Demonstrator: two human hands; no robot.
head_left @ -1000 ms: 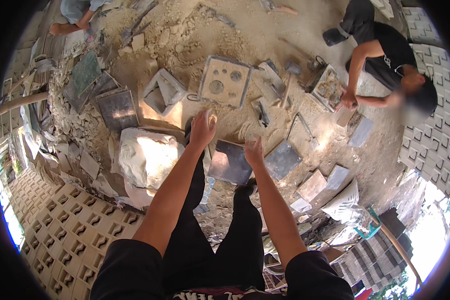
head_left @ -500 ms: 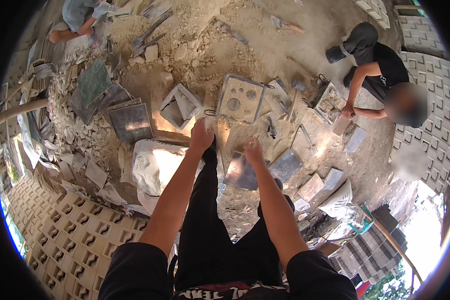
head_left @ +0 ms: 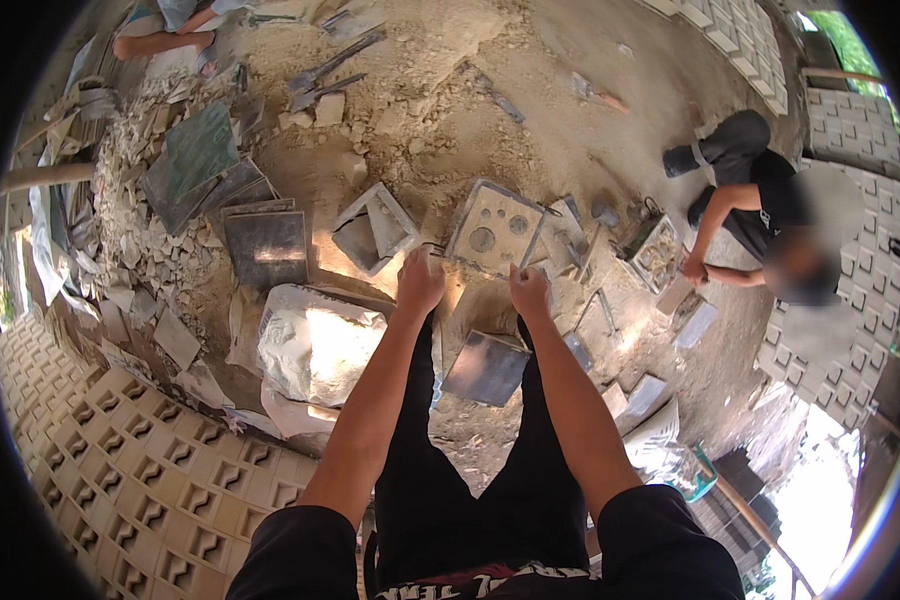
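Note:
A square metal-rimmed mould [head_left: 500, 232], its sandy-looking face dotted with round hollows, lies on the ground in front of me. My left hand [head_left: 421, 282] is curled closed beside its left corner, against the small wire handle there. What is inside those fingers is hidden. At the near right corner of the mould is my right hand [head_left: 530, 293], also with bent fingers; whether it grips the edge cannot be seen. To the left stands an open square frame [head_left: 396, 212] with pale walls. A dark flat plate [head_left: 485, 369] rests between my legs.
A white sack of pale powder [head_left: 295, 345] sits left of my leg. Dark tiles [head_left: 267, 247] and rubble [head_left: 155, 225] lie farther left. A hammer [head_left: 602, 213] lies at right, near a crouching co-worker [head_left: 735, 205] whose hands are at another mould [head_left: 656, 248]. Patterned blocks [head_left: 155, 475] are stacked lower left.
My right hand has moved up and right to the mould's near corner. My left hand has come closer to the wire handle. The view has shifted slightly.

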